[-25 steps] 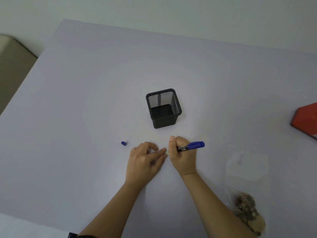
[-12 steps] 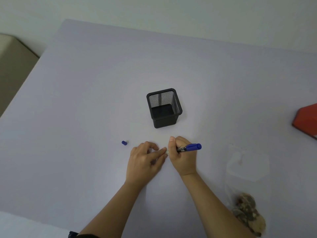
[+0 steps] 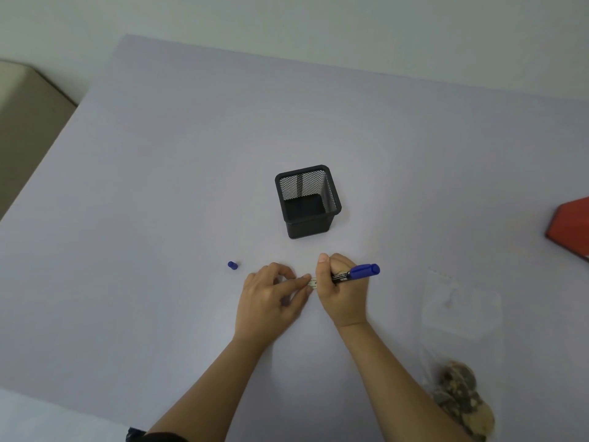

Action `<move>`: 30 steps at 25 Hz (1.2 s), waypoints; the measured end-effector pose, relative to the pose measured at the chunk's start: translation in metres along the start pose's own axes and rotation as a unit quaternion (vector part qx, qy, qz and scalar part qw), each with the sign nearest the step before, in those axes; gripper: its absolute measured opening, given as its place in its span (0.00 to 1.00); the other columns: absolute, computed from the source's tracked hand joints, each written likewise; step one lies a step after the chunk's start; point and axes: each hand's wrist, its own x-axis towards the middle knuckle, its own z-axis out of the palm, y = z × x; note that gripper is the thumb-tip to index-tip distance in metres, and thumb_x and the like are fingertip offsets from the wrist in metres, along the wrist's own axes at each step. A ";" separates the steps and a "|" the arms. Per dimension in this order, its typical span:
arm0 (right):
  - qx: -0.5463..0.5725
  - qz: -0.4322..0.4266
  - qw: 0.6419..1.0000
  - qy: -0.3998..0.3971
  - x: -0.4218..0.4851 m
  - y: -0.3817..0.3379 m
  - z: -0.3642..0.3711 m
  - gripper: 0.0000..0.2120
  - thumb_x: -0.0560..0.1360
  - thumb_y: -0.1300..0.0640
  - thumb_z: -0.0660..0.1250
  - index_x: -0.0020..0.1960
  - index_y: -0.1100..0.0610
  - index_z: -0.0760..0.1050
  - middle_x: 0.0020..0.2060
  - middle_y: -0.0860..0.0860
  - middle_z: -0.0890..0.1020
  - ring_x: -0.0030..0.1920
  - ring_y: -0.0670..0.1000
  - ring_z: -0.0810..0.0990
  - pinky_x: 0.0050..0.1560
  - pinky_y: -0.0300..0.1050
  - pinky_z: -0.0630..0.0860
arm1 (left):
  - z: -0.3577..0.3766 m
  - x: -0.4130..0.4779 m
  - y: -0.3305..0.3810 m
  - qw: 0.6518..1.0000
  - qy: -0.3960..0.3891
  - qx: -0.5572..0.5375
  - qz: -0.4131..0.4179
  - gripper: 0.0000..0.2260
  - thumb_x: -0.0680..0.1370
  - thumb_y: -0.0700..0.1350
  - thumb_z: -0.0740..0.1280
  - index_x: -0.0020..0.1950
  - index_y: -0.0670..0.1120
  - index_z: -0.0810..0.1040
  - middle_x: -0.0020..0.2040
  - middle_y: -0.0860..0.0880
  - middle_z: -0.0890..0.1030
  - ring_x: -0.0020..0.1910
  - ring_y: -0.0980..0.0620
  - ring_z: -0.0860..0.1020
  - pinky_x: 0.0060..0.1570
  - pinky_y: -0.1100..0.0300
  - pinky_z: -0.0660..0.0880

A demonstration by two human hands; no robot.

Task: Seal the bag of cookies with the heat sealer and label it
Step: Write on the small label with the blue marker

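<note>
Lavender table [image 3: 159,186] bears mesh cup [image 3: 310,228], blue cap [image 3: 232,265], cookie bag [image 3: 460,352] — red object [image 3: 570,228] rightmost.

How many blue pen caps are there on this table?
2. One loose cap lies on the table, left of the left hand. The other cap sits on the back end of the marker, jutting out of the right hand.

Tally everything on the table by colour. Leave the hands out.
Black: 1, the mesh pen holder
Blue: 2, the marker and the loose cap
Red: 1, the red object cut off at the right edge
Clear: 1, the bag of cookies
White: 1, the small label between the hands
Total: 6
</note>
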 end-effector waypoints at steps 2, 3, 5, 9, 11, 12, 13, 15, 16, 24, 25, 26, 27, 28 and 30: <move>0.004 0.004 1.000 -0.001 0.000 0.000 0.000 0.20 0.75 0.59 0.59 0.25 0.62 0.63 0.21 0.53 0.66 0.25 0.48 0.64 0.29 0.25 0.60 | 0.000 0.000 0.000 1.000 -0.002 -0.004 -0.006 0.10 0.74 0.54 0.67 0.49 0.53 0.84 0.41 0.52 0.78 0.35 0.54 0.74 0.37 0.60 0.69; 0.003 0.005 1.000 -0.001 0.000 0.000 0.000 0.20 0.75 0.59 0.59 0.25 0.62 0.63 0.21 0.55 0.67 0.26 0.49 0.64 0.29 0.25 0.60 | 0.000 0.000 0.000 1.000 -0.002 -0.004 -0.007 0.10 0.74 0.54 0.67 0.49 0.53 0.84 0.41 0.51 0.78 0.36 0.54 0.74 0.38 0.59 0.69; 0.004 0.007 1.000 -0.001 0.000 0.000 0.000 0.20 0.75 0.58 0.59 0.25 0.63 0.63 0.21 0.56 0.67 0.25 0.50 0.64 0.29 0.26 0.60 | 0.000 -0.001 0.000 1.000 -0.002 -0.001 -0.005 0.10 0.74 0.54 0.67 0.50 0.52 0.84 0.41 0.51 0.78 0.37 0.53 0.75 0.38 0.58 0.70; 0.016 0.019 1.000 -0.006 0.000 0.001 0.000 0.21 0.75 0.57 0.59 0.25 0.65 0.63 0.21 0.57 0.68 0.26 0.53 0.65 0.27 0.29 0.61 | 0.000 -0.001 0.000 1.000 0.000 0.007 -0.001 0.11 0.73 0.54 0.67 0.50 0.50 0.83 0.41 0.51 0.79 0.39 0.53 0.76 0.37 0.58 0.70; 0.015 0.020 1.000 -0.009 0.000 0.001 0.000 0.22 0.75 0.57 0.59 0.25 0.65 0.63 0.21 0.57 0.67 0.25 0.53 0.65 0.27 0.32 0.61 | 0.000 0.000 0.001 1.000 -0.002 0.005 -0.002 0.12 0.73 0.54 0.67 0.51 0.50 0.83 0.41 0.52 0.79 0.40 0.53 0.76 0.38 0.58 0.70; 0.012 0.019 1.000 -0.009 -0.001 0.001 0.000 0.22 0.76 0.57 0.59 0.25 0.65 0.62 0.21 0.57 0.67 0.25 0.52 0.64 0.26 0.33 0.61 | -0.001 0.000 0.002 1.000 -0.003 0.001 -0.005 0.12 0.73 0.54 0.68 0.51 0.49 0.82 0.41 0.52 0.79 0.40 0.54 0.76 0.39 0.59 0.70; 0.011 0.019 1.000 -0.009 -0.001 0.001 0.000 0.22 0.76 0.57 0.59 0.25 0.65 0.62 0.21 0.57 0.67 0.25 0.51 0.64 0.26 0.32 0.60 | -0.002 0.000 0.003 1.000 -0.002 -0.007 -0.012 0.12 0.73 0.54 0.68 0.51 0.49 0.81 0.42 0.52 0.79 0.41 0.54 0.76 0.40 0.59 0.70; 0.012 0.016 1.000 -0.007 0.000 0.000 0.000 0.21 0.75 0.58 0.59 0.25 0.64 0.62 0.21 0.56 0.67 0.25 0.44 0.64 0.28 0.28 0.60 | -0.005 0.000 0.006 0.999 0.005 -0.038 -0.035 0.12 0.73 0.53 0.67 0.51 0.48 0.80 0.43 0.53 0.80 0.41 0.57 0.75 0.41 0.61 0.70; 0.013 0.012 1.000 -0.007 0.000 0.000 0.000 0.21 0.75 0.58 0.59 0.25 0.63 0.62 0.21 0.56 0.66 0.25 0.41 0.63 0.29 0.26 0.60 | -0.006 0.000 0.006 0.997 0.010 -0.054 -0.046 0.12 0.73 0.52 0.66 0.52 0.47 0.80 0.44 0.53 0.79 0.41 0.59 0.74 0.41 0.61 0.70; 0.018 0.006 0.999 -0.027 -0.002 -0.001 0.000 0.19 0.75 0.59 0.59 0.26 0.60 0.63 0.24 0.48 0.65 0.26 0.37 0.66 0.30 0.23 0.61 | -0.001 -0.002 0.000 0.998 0.017 -0.044 -0.036 0.08 0.73 0.47 0.67 0.47 0.47 0.83 0.40 0.50 0.78 0.36 0.56 0.73 0.37 0.60 0.69; 0.017 0.006 0.999 -0.027 -0.002 -0.001 0.000 0.19 0.75 0.59 0.59 0.26 0.60 0.63 0.24 0.48 0.65 0.26 0.37 0.66 0.30 0.23 0.62 | 0.000 -0.002 0.000 0.998 0.019 -0.042 -0.033 0.08 0.73 0.47 0.67 0.46 0.47 0.83 0.39 0.50 0.78 0.36 0.54 0.74 0.36 0.59 0.70; 0.014 0.007 1.000 -0.026 -0.002 0.000 0.000 0.19 0.75 0.58 0.59 0.26 0.62 0.63 0.23 0.49 0.66 0.26 0.37 0.66 0.30 0.24 0.62 | 0.000 -0.002 0.000 0.998 0.021 -0.041 -0.031 0.08 0.73 0.47 0.67 0.46 0.47 0.84 0.39 0.50 0.79 0.36 0.53 0.75 0.36 0.57 0.71; 0.012 0.009 1.000 -0.025 -0.003 0.001 0.000 0.20 0.75 0.58 0.59 0.26 0.62 0.63 0.23 0.50 0.66 0.26 0.38 0.65 0.30 0.24 0.62 | 0.000 -0.001 0.000 0.998 0.022 -0.040 -0.030 0.08 0.73 0.47 0.67 0.46 0.47 0.84 0.39 0.50 0.79 0.36 0.52 0.76 0.35 0.56 0.72; 0.012 0.011 1.000 -0.024 -0.003 0.001 0.001 0.20 0.75 0.58 0.59 0.26 0.63 0.63 0.22 0.52 0.67 0.26 0.38 0.65 0.30 0.24 0.62 | -0.001 -0.001 0.000 0.999 0.024 -0.039 -0.029 0.08 0.73 0.47 0.67 0.46 0.48 0.84 0.39 0.50 0.79 0.36 0.52 0.76 0.35 0.56 0.72; 0.012 0.013 1.000 -0.022 -0.003 0.002 0.000 0.19 0.75 0.58 0.59 0.27 0.63 0.64 0.22 0.54 0.68 0.26 0.38 0.66 0.30 0.24 0.63 | -0.001 -0.001 0.001 0.999 0.024 -0.036 -0.025 0.08 0.73 0.47 0.67 0.46 0.47 0.84 0.39 0.50 0.79 0.36 0.52 0.76 0.35 0.56 0.72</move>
